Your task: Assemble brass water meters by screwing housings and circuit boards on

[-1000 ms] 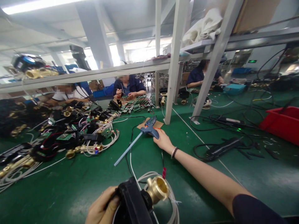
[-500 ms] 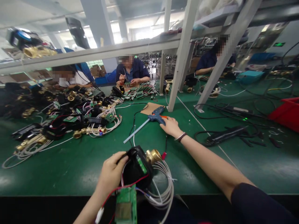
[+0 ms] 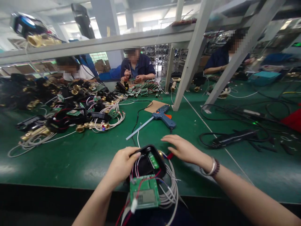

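My left hand (image 3: 122, 164) grips the left side of a black meter housing (image 3: 147, 163) at the near edge of the green table (image 3: 82, 157). A green circuit board (image 3: 144, 191) hangs from the housing on red and white wires, and a coil of white cable (image 3: 170, 188) lies under it. My right hand (image 3: 182, 149) hovers just right of the housing, fingers stretched out and holding nothing. A blue glue gun (image 3: 163, 116) with a long clear glue stick lies on the table beyond my right hand.
A heap of black housings, brass fittings (image 3: 91, 125) and wires covers the left of the table. Three people sit across the table. Slanted white frame legs (image 3: 188, 66) stand at centre right. Black cables and a black power strip (image 3: 235, 137) lie to the right, beside a red bin (image 3: 293, 119).
My right hand let go of the glue gun and came back toward the housing. The left hand raised and turned the housing so its open inside and the circuit board show.
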